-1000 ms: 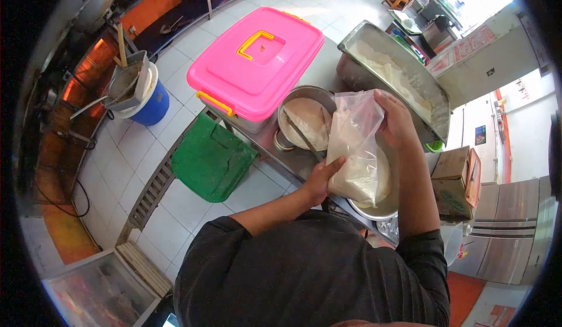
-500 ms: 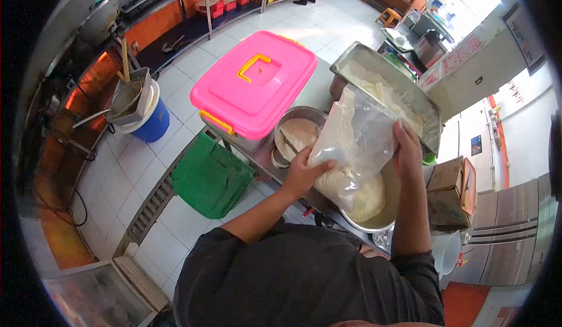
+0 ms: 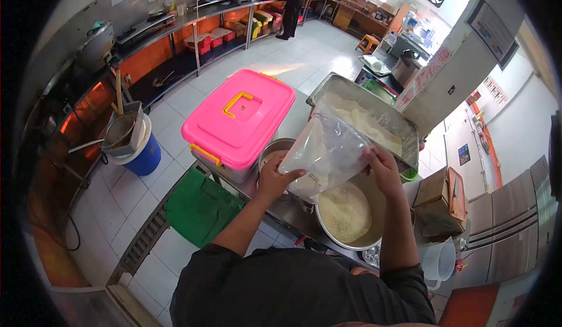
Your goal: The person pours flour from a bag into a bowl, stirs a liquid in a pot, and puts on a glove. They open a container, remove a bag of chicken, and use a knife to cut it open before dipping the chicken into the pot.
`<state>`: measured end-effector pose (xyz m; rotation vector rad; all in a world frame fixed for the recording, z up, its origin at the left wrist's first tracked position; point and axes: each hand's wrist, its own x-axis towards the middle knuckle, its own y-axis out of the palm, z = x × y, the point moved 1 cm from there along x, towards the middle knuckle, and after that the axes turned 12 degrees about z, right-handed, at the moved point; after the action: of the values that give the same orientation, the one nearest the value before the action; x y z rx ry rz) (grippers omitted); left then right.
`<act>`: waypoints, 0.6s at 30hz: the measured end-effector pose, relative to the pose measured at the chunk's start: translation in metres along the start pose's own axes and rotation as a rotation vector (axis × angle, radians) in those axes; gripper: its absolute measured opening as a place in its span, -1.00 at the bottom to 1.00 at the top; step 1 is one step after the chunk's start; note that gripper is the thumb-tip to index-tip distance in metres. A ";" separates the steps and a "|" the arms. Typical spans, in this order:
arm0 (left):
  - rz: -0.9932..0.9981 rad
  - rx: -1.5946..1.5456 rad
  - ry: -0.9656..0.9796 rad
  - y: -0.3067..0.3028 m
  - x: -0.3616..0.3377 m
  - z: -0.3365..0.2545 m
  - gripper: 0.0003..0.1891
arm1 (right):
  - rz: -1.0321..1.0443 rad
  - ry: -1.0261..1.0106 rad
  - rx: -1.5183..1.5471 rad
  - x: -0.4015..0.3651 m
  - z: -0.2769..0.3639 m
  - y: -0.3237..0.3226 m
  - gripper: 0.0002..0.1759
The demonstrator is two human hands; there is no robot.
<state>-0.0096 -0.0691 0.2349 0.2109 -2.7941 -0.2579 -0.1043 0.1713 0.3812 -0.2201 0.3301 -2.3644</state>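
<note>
A clear plastic bag (image 3: 323, 151) hangs tilted between my hands, dusted white inside and nearly flat. My left hand (image 3: 276, 177) grips its lower left side, thumb on top. At its right edge, my right hand (image 3: 379, 164) is closed on the plastic. Just below lies a round metal bowl (image 3: 379, 233) with pale, crumbly powder (image 3: 346, 213) heaped in it. Partly hidden behind my left hand and the bag is a metal pot (image 3: 275, 146) with a pinkish-white content. Beyond the bag stands a rectangular metal tub (image 3: 410, 129) of white flour-like powder (image 3: 369, 119).
A pink lidded box (image 3: 234, 134) stands left of the pot. Below it is a green plastic stool or lid (image 3: 199, 207). To the right are a cardboard box (image 3: 436, 201) and a clear jug (image 3: 439, 259). A blue bucket (image 3: 143, 160) stands left; another person (image 3: 291, 11) is far back.
Powder has left the bag, which is now flatter and mostly see-through; more powder shows in the bowl. The camera view has tilted up, showing more of the room.
</note>
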 end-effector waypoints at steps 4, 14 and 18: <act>-0.023 0.000 -0.023 -0.004 0.004 0.012 -0.42 | 0.007 0.036 -0.160 0.022 -0.007 -0.003 -0.70; 0.037 0.016 0.085 0.002 0.001 0.017 -0.39 | -0.169 -0.172 -0.446 -0.018 0.018 0.008 -0.79; 0.249 0.017 -0.110 0.031 -0.012 0.004 -0.37 | -0.219 -0.235 -0.410 -0.073 0.047 0.000 -0.81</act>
<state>-0.0034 -0.0366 0.2336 -0.1519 -2.8938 -0.1904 -0.0396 0.2130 0.4216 -0.7545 0.7039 -2.4267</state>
